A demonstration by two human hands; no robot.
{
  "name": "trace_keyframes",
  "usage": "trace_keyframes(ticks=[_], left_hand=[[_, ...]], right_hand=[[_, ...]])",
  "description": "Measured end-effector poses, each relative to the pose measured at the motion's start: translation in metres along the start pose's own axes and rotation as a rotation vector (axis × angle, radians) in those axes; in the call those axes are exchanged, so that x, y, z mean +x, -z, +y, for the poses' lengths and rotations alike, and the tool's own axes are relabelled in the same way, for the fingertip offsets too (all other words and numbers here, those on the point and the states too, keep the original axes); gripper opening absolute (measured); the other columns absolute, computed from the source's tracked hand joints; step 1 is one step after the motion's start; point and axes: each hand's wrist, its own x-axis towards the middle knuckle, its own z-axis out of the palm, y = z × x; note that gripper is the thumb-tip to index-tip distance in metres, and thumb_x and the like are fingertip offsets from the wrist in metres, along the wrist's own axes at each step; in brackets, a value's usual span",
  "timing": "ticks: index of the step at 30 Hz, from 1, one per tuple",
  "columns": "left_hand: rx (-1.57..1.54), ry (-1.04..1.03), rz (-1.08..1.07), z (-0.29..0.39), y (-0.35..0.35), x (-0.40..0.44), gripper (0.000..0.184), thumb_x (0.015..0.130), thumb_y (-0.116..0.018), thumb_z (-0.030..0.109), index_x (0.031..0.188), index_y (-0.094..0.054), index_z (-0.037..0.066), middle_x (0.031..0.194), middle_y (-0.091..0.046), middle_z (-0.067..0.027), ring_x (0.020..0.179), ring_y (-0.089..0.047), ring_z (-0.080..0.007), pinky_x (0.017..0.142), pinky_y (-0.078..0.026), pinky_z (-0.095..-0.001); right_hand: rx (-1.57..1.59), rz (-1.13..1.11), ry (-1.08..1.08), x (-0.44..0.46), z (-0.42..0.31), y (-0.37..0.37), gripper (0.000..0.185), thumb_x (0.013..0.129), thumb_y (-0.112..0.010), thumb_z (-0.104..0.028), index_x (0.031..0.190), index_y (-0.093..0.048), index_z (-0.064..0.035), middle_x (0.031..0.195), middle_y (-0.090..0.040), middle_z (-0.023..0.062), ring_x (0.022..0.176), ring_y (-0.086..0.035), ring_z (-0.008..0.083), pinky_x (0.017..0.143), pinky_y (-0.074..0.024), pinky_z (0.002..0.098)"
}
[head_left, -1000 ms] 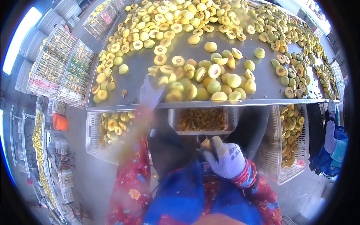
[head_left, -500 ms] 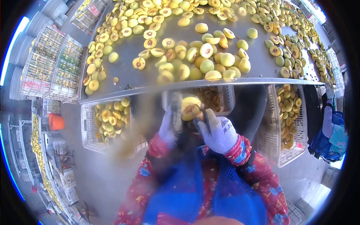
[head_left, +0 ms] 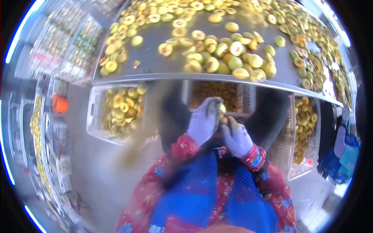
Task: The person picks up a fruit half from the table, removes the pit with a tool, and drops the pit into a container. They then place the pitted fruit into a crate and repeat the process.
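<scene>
My left hand [head_left: 203, 121], in a pale glove with dark fingertips, is closed on a yellow fruit [head_left: 222, 110] in front of my body. Close beside it on the right, my right hand [head_left: 237, 136] has its gloved fingers bent against the fruit's lower side. Whatever tool the right hand may hold is hidden by the fingers and blur. Beyond both hands, a crate of brown scraps [head_left: 251, 97] stands under the table edge. Halved and whole yellow-green fruits [head_left: 235, 63] lie heaped on the metal table [head_left: 151, 62].
White crates of fruit stand at the left [head_left: 91, 112] and right [head_left: 289, 155] below the table. Stacked crates [head_left: 58, 46] and an orange bucket [head_left: 60, 104] are at the far left. At the right edge, a co-worker in blue [head_left: 338, 157] is beside the table.
My left hand has come back from the fruit on the table and now holds one close to my right hand. The view has shifted and tilted a little.
</scene>
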Motion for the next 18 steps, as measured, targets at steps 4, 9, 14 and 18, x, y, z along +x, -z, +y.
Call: trace_keyframes(ticks=[4, 9, 14, 18], left_hand=[[-0.56, 0.304, -0.119, -0.016, 0.014, 0.005, 0.032, 0.096, -0.054, 0.012, 0.125, -0.051, 0.001, 0.107, -0.061, -0.0076, 0.096, -0.06, -0.0159, 0.083, -0.05, -0.028], [-1.054, 0.341, -0.047, -0.004, 0.028, 0.008, 0.038, 0.091, -0.057, 0.016, 0.125, -0.047, 0.001, 0.116, -0.059, -0.0141, 0.103, -0.059, -0.0256, 0.09, -0.05, -0.038], [-1.059, 0.588, -0.054, -0.004, 0.028, 0.02, 0.039, 0.098, -0.053, 0.027, 0.127, -0.043, 0.003, 0.123, -0.057, -0.0138, 0.105, -0.061, -0.0221, 0.088, -0.054, -0.035], [-0.52, 0.304, -0.052, -0.006, 0.018, 0.014, 0.041, 0.098, -0.052, 0.03, 0.126, -0.044, 0.0, 0.117, -0.058, -0.0142, 0.098, -0.063, -0.0221, 0.084, -0.055, -0.0344]], right_hand=[[0.432, -0.083, -0.32, 0.017, -0.019, 0.023, 0.017, 0.091, -0.053, -0.004, 0.104, -0.056, 0.006, 0.085, -0.063, 0.0188, 0.062, -0.062, 0.0296, 0.055, -0.0498, 0.0367], [0.396, -0.039, -0.303, 0.02, -0.011, 0.016, 0.014, 0.093, -0.051, -0.006, 0.102, -0.056, 0.0041, 0.073, -0.062, 0.0178, 0.061, -0.064, 0.032, 0.052, -0.0483, 0.0397], [0.311, 0.052, -0.134, 0.022, -0.005, -0.001, 0.02, 0.09, -0.058, -0.012, 0.102, -0.051, 0.0027, 0.061, -0.059, 0.0202, 0.056, -0.06, 0.0392, 0.05, -0.0455, 0.046], [0.365, -0.007, -0.254, 0.024, -0.006, -0.006, 0.023, 0.09, -0.058, -0.013, 0.105, -0.048, 0.0016, 0.062, -0.059, 0.0206, 0.057, -0.061, 0.0395, 0.05, -0.0447, 0.0477]])
